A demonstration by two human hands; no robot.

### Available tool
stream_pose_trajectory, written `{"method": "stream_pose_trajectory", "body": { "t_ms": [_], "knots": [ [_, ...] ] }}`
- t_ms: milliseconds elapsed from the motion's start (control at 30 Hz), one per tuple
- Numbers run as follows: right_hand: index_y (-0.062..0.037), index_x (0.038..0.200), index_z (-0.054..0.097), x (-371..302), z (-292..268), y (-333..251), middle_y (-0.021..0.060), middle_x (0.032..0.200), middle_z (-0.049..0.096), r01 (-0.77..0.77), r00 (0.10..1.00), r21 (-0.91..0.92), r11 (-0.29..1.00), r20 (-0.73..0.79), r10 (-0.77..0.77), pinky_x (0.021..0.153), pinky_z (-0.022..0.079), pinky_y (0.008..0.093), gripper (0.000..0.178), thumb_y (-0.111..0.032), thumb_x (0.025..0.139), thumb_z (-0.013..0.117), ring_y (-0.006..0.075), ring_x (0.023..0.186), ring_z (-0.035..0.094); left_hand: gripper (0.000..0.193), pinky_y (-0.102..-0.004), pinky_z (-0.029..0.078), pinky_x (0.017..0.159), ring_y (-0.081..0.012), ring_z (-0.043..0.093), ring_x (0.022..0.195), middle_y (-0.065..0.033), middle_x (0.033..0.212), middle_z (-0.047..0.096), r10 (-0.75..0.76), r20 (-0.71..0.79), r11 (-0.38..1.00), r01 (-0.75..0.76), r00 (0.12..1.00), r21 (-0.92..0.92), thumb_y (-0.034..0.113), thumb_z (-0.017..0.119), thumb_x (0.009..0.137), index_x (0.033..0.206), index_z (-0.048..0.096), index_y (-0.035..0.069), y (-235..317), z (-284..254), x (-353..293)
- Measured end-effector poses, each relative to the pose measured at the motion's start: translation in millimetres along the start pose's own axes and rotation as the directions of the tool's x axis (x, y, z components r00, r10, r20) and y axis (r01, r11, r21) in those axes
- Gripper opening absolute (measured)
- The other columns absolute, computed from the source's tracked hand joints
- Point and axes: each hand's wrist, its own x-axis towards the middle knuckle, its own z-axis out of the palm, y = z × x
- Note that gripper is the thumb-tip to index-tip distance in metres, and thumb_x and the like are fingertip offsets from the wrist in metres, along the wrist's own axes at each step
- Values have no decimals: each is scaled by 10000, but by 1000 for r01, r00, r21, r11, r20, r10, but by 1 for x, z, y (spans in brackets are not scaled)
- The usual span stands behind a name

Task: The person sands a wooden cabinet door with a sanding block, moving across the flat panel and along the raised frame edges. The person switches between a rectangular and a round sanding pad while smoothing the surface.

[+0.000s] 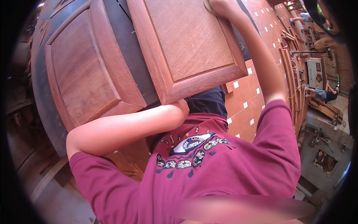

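Hands (220, 8) w/ wood panel (195, 37) btwn

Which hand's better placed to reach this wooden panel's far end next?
Probably your right hand: it's farther along the panel, at its right edge; your left hand is by the near edge, mostly hidden.

Pretty much everything here is carried by a dark-topped bench (130, 48), bare black surface left showing in a strip down the middle. A reddish wooden left panel (80, 63) is laid on it, and a right panel (194, 37) is placed just beside, near end poked past the edge; whether it's fully flat can't be told. The floor (242, 95) is tiled terracotta with little white squares, long boards (290, 82) scattered off right.
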Motion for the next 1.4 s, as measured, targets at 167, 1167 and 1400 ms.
{"method": "stream_pose_trajectory", "body": {
  "t_ms": [167,1167,1400],
  "knots": [
    [7,1313,593,34,-24,-24,291,1435,531,-228,972,443,867,52,229,1110,387,534,387,-230,1057,426,460,1337,495,210,-431,580,823,-302,749,950,-147,980,776,-42,-46,999,42,998,-1,178,651,865,957,787,48,1,7,6],
    [61,1513,384,25,-6,-24,295,1536,405,-104,992,227,968,-48,118,1192,271,579,553,-189,1025,450,460,1463,346,273,-463,544,917,-326,723,1036,-151,1089,753,-90,48,996,91,995,-25,218,625,915,1113,728,60,8,-1,4],
    [9,1568,312,60,0,-16,280,1608,291,-143,990,296,944,60,131,1202,206,626,600,-238,1037,441,459,1509,256,474,-463,526,928,-331,688,1042,-145,1094,723,-151,-63,972,137,987,-189,195,578,939,1372,590,4,6,6,1]
  ]
}}
